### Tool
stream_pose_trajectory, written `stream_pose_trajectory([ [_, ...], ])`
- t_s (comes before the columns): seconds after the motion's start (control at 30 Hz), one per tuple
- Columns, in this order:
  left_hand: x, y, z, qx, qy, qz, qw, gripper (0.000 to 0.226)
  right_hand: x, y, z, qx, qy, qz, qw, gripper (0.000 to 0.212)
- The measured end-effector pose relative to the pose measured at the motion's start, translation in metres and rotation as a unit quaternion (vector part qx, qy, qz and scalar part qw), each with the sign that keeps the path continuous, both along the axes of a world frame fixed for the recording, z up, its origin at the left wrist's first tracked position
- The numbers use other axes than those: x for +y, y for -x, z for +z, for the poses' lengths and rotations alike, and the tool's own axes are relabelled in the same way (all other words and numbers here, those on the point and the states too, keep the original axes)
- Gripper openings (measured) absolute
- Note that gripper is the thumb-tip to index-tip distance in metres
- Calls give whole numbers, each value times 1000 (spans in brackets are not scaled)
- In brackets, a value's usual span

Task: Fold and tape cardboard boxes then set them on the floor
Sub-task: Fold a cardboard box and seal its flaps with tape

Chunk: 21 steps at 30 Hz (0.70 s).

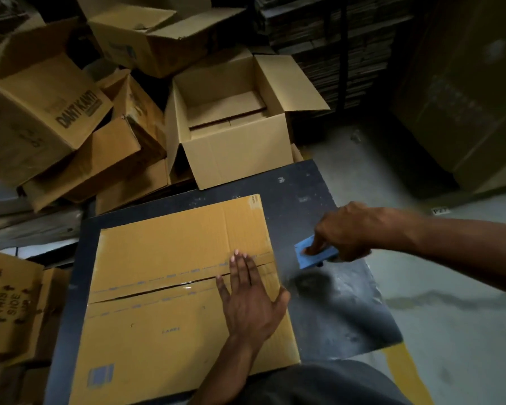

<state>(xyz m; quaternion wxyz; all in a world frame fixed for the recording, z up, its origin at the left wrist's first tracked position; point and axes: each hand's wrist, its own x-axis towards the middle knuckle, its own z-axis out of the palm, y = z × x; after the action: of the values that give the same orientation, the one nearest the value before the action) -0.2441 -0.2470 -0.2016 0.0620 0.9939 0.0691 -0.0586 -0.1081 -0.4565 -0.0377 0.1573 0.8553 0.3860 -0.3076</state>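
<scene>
Head view is showing a cardboard box (181,290) that is lying on the dark bench (327,305), with its two flaps meeting in a seam across the middle. A strip of clear tape (170,283) is running along this seam, but near the left end the flaps are gaping a little. The left hand (250,299) is pressing flat on the box near the right end of the seam, with fingers straight and spread, holding nothing. The right hand (345,232) is reaching to the blue tape dispenser (314,252), which is just beside the right edge of the box; its fingers are curling around the dispenser, and one finger is pressing on top. I am judging that the taping is nearly finished. The risk now is that the tape is tearing unevenly or is not sticking at the edge, because the left hand is covering only one part of the seam. Also the open gap on the left could be lifting when the box is carried to the floor (450,302), where other boxes (228,124) are already standing.
</scene>
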Motion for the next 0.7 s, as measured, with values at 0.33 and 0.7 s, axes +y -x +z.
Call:
stream_pose_trajectory([
  [0.33, 7, -8, 32, 16, -32, -75, 997, 101, 15, 3, -45, 7, -25, -25, 999, 52],
  [0.7, 35, -89, 65, 67, -163, -394, 902, 97, 51, 0, -74, -18, -27, -92, 995, 36],
])
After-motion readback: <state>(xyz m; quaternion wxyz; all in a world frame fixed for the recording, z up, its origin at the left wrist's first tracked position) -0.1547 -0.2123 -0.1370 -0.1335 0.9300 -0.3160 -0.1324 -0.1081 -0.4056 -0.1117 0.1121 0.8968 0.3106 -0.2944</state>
